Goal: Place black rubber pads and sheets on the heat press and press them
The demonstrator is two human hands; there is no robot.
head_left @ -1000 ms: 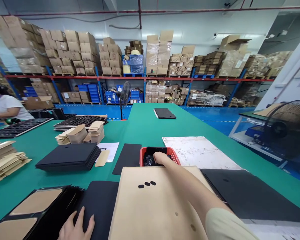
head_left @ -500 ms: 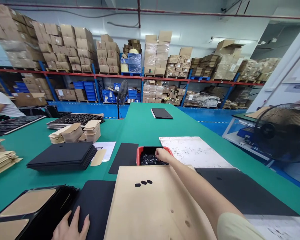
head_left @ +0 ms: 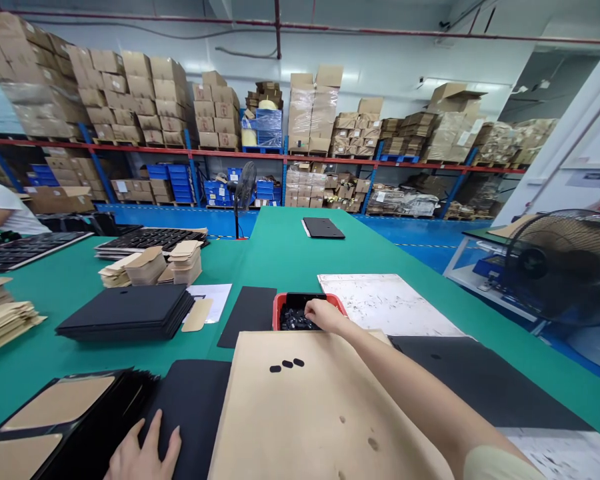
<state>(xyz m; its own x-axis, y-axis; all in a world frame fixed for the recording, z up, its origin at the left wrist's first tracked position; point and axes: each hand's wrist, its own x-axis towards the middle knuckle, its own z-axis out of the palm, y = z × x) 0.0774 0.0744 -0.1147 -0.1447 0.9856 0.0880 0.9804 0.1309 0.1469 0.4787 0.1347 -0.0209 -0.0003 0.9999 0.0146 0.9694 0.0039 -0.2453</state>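
Observation:
My right hand (head_left: 325, 315) reaches into a red bin (head_left: 276, 313) of small black pieces (head_left: 294, 319); its fingers are pressed together, and anything between them is hidden. My left hand (head_left: 144, 453) rests with spread fingers on a black sheet (head_left: 195, 407) at the lower left. Between my arms lies a tan board (head_left: 290, 413) carrying three small black oval pieces (head_left: 287, 364) near its top. Left of my left hand is a stack of black sleeves with tan panels (head_left: 60, 402).
A black sheet stack (head_left: 125, 312) and tan card piles (head_left: 145, 265) stand left. White board (head_left: 385, 303) and black sheet (head_left: 480, 373) lie right. A person (head_left: 7, 207) is at far left; a large fan (head_left: 565, 267) stands right.
My right hand has shifted slightly left inside the red bin. My left hand has barely moved on the black sheet.

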